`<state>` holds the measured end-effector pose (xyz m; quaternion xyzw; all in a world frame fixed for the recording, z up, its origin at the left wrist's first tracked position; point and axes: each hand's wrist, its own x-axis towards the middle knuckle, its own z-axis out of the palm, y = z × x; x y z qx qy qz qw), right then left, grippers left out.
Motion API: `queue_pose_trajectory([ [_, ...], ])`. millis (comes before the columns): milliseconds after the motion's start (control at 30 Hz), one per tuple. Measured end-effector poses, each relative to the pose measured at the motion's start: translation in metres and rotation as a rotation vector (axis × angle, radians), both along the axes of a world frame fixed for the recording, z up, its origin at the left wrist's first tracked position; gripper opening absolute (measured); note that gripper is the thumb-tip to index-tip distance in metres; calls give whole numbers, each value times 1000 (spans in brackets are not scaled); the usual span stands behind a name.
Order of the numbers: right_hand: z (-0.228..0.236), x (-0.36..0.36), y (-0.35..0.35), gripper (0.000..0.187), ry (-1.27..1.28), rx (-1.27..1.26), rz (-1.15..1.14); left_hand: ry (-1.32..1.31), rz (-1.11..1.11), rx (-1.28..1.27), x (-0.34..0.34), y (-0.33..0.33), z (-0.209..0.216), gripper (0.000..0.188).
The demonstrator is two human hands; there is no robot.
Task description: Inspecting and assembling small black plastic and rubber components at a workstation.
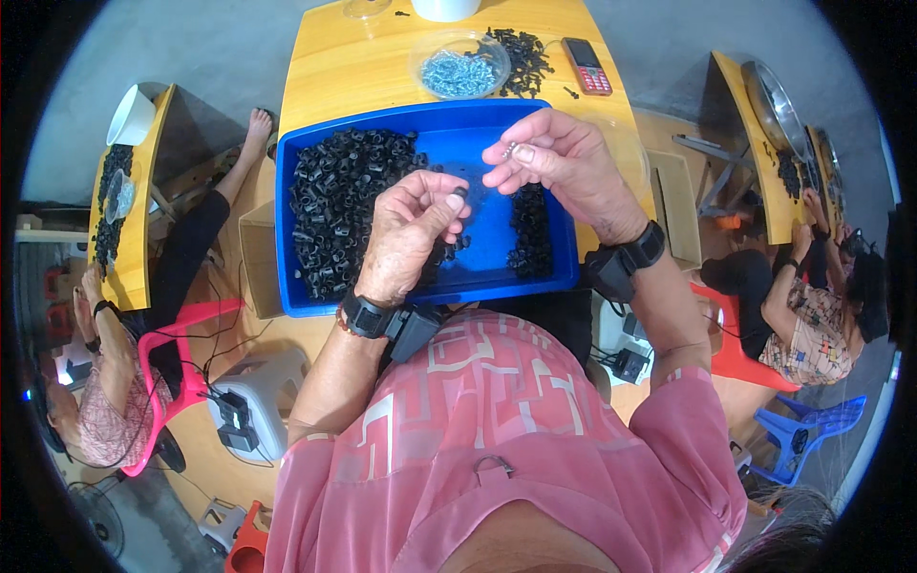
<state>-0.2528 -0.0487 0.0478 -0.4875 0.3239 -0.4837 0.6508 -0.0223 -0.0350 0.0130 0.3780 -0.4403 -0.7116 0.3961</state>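
My left hand (413, 229) is over the middle of a blue tray (489, 250), fingers closed on a small black plastic part (460, 192). Thumb and fingertips of my right hand (564, 162) pinch a tiny silvery metal piece (511, 150) above the tray's far right side; its exact kind is too small to tell. The hands are a short way apart. A big heap of short, hollow black plastic parts (339, 196) fills the tray's left half. A smaller pile of black parts (531, 234) lies along its right wall.
Behind the tray, a clear bowl (417, 69) holds small silvery-blue metal pieces. Near it on the yellow table (330, 57) are loose black pieces (521, 62), a red-and-black phone (586, 67) and a white container (447, 8). Cardboard boxes (256, 250) flank the tray. Other people sit at tables left and right.
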Motion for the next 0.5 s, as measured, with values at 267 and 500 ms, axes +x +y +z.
queue_pose_trajectory([
  [267,-7,9,-2,16,98,-55,-5,27,35,-5,1,0,-2,20],
  [500,1,25,3,21,471,-175,-52,36,39,-13,1,0,-2,19],
])
